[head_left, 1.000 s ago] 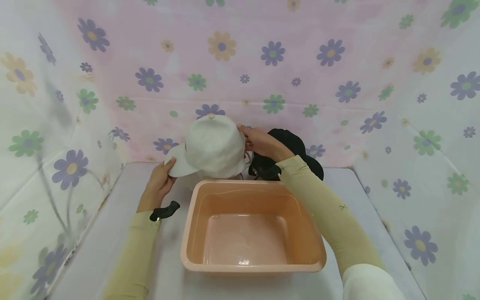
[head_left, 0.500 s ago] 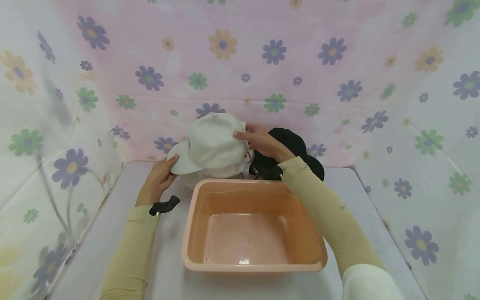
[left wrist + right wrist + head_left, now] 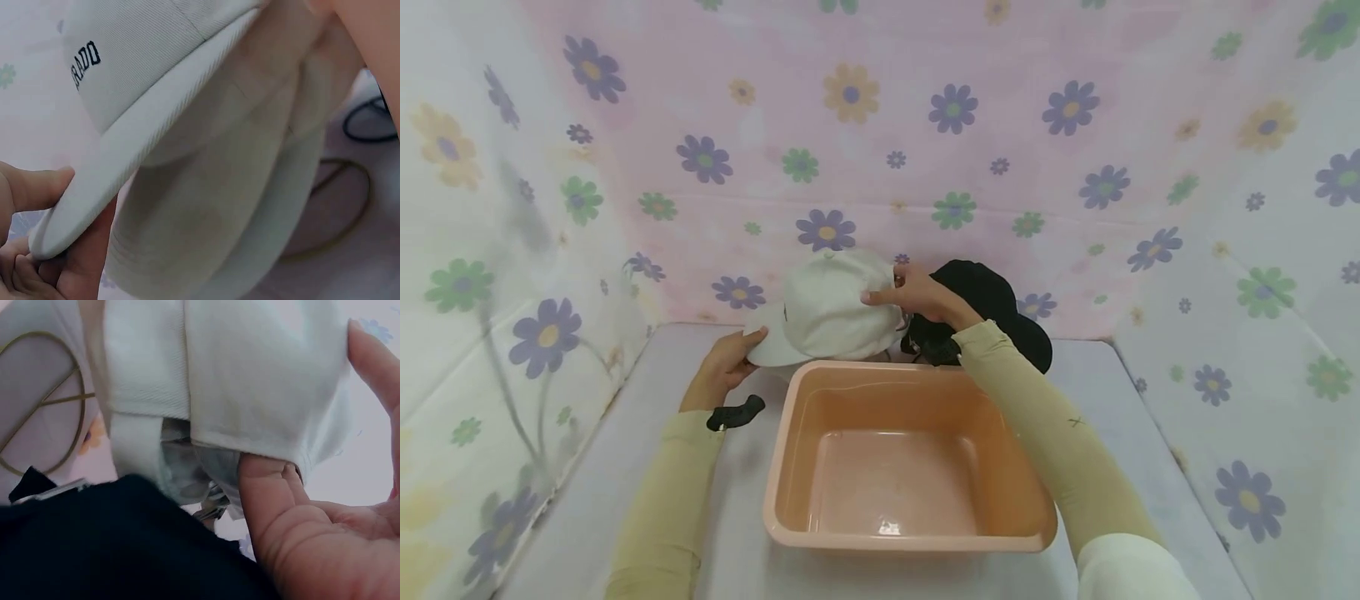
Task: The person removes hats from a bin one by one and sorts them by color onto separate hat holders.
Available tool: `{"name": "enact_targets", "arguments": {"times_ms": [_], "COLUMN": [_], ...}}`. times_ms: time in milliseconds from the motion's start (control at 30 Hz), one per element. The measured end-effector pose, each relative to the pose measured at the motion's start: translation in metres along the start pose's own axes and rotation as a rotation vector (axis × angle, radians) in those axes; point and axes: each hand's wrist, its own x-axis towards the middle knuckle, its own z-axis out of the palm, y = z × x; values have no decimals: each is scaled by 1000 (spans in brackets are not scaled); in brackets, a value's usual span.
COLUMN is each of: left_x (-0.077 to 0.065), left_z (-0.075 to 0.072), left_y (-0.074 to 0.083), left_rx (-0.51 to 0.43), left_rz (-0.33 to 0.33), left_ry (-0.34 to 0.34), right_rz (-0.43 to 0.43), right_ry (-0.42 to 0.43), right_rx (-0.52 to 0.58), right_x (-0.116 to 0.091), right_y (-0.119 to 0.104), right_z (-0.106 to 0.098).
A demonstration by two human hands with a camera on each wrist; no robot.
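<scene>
A white cap with dark lettering on its front, seen in the left wrist view, is at the back of the table behind the basin. My left hand pinches its brim between thumb and fingers. At the back opening, my right hand grips the cap, with the thumb on the crown and fingers tucked under the edge. Beneath it, the left wrist view shows more pale brims. A black cap stands right of the white one, partly behind my right wrist.
A peach plastic basin stands in front of the caps, between my forearms. Thin wire loops show near the caps. Flowered cloth walls close off the back and both sides.
The white cap has come down, close over the pale caps below it. My left hand stays on the brim; my right thumb has shifted onto the crown.
</scene>
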Motion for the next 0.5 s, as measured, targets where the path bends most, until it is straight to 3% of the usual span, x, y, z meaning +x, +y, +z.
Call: {"name": "enact_targets", "arguments": {"times_ms": [100, 233, 500], "left_x": [1, 1, 3], "left_z": [1, 5, 9], "left_y": [-9, -17, -27], "left_rx": [80, 116, -63], "left_rz": [5, 7, 21], "left_ry": [27, 69, 82], "right_rz": [27, 39, 15], "right_ry": [-19, -33, 14], "right_rx": [-28, -64, -106], "right_x": [-1, -6, -4], "right_y": [4, 8, 16], "right_z": [3, 6, 8]}}
